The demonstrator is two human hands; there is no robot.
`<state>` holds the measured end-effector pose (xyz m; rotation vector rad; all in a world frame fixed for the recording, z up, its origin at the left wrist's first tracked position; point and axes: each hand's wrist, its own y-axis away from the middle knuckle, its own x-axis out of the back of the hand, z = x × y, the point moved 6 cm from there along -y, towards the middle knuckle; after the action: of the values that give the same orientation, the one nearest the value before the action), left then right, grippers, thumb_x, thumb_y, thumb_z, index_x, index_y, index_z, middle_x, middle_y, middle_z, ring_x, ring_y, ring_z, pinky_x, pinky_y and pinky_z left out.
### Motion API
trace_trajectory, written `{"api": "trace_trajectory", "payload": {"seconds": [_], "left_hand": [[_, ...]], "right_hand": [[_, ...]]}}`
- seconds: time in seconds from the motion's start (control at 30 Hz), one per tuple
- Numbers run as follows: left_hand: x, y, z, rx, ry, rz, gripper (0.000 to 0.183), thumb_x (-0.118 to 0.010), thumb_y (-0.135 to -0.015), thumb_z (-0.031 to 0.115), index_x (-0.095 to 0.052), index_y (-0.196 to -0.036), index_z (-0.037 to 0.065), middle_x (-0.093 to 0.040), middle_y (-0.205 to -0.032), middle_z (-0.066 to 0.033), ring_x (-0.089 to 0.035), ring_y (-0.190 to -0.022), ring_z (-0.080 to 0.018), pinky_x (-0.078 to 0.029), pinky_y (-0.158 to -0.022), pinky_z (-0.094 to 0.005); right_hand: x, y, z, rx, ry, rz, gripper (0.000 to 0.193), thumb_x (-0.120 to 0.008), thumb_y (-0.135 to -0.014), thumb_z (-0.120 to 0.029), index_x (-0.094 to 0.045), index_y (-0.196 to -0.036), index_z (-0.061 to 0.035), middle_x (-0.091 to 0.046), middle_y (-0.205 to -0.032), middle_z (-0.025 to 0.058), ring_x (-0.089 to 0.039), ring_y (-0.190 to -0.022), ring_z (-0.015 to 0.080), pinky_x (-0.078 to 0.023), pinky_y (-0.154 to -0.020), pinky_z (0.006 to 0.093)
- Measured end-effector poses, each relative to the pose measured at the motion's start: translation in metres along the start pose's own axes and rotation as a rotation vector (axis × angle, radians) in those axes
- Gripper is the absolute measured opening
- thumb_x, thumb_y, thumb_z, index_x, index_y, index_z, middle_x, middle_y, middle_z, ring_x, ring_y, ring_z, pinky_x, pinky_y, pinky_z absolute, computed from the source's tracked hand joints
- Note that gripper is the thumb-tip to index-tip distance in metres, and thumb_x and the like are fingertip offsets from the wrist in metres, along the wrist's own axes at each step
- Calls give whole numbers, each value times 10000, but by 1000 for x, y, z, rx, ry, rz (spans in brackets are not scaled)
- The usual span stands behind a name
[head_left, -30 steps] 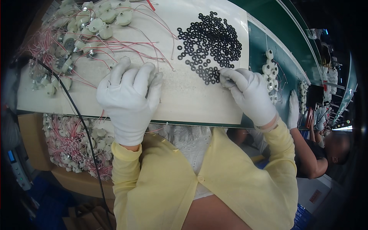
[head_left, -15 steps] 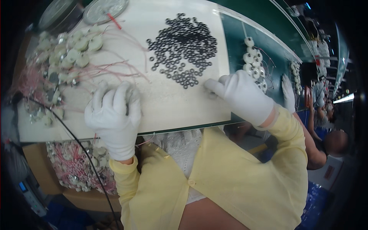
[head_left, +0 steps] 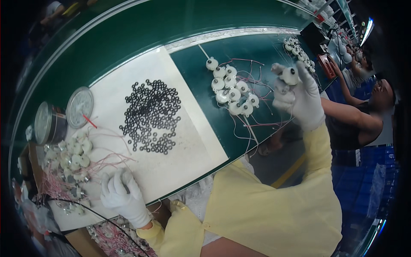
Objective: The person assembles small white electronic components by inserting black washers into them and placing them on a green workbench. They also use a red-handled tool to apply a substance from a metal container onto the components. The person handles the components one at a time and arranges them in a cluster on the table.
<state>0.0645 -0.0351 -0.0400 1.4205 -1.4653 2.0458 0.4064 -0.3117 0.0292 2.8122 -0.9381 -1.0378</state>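
Note:
My right hand [head_left: 302, 96], in a white glove, is raised over the green part of the bench. Between its thumb and fingers is a small white round motor [head_left: 291, 76] with a black tip at its centre. Left of it lies a cluster of similar white motors [head_left: 233, 88] with black centres and thin pink wires. My left hand [head_left: 123, 197], also gloved, rests with curled fingers at the near edge of the white sheet [head_left: 195, 147]; whatever it may hold is hidden. Beside it is a heap of wired motors [head_left: 72, 156]. Small black rings [head_left: 152, 113] are spread on the sheet.
A round tub [head_left: 50, 124] and its clear lid [head_left: 80, 107] stand at the far left. A box of wired motors [head_left: 113, 237] sits below the bench edge, crossed by a black cable [head_left: 96, 212]. At right, a co-worker's arm [head_left: 351, 115] comes close to my right hand.
My right hand has moved right and up from beside the rings to over the green bench, and a white motor now shows in it. My left hand stays curled by the heap. The view has turned rightward.

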Motion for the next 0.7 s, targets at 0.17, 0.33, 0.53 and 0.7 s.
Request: {"api": "trace_trajectory", "payload": {"seconds": [0.17, 0.33, 0.53, 0.7], "left_hand": [[-2, -1, 3, -10, -23, -22, 123, -676, -907, 167, -692, -1008, 98, -693, -892, -52, -678, -1022, -374, -480, -736, -453], [-1, 0, 3, -15, -13, -8, 137, -677, -898, 154, -688, -1011, 79, -699, -907, -74, -672, -1016, -395, -495, -771, -481], [-3, 2, 2, -10, -23, -5, 143, -677, -882, 145, -687, -1004, 69, -698, -911, -87, -667, -1015, -397, -497, -765, -486], [-6, 0, 1, 5, 3, -13, 135, -675, -874, 142, -691, -983, 64, -692, -895, -95, -661, -1016, -396, -501, -793, -501]], "right_hand": [[65, -46, -68, -20, 589, 33, 677, -440, -1032, -597, -656, -1217, 18, -451, -638, -17, -403, -539, 64, -288, -481, 248], [76, -139, -60, -102, 1317, 142, 622, -457, -1035, -558, -714, -1026, 8, -559, -667, -22, -491, -539, 74, -396, -511, 240], [43, -190, 0, 276, 1648, -182, 415, -504, -1019, -416, -729, -1079, -73, -722, -856, 115, -690, -854, 281, -533, -807, 369], [51, -195, 13, 776, 1982, -190, 355, -538, -991, -384, -735, -983, -88, -696, -981, 98, -653, -928, 322, -516, -814, 436]]}}
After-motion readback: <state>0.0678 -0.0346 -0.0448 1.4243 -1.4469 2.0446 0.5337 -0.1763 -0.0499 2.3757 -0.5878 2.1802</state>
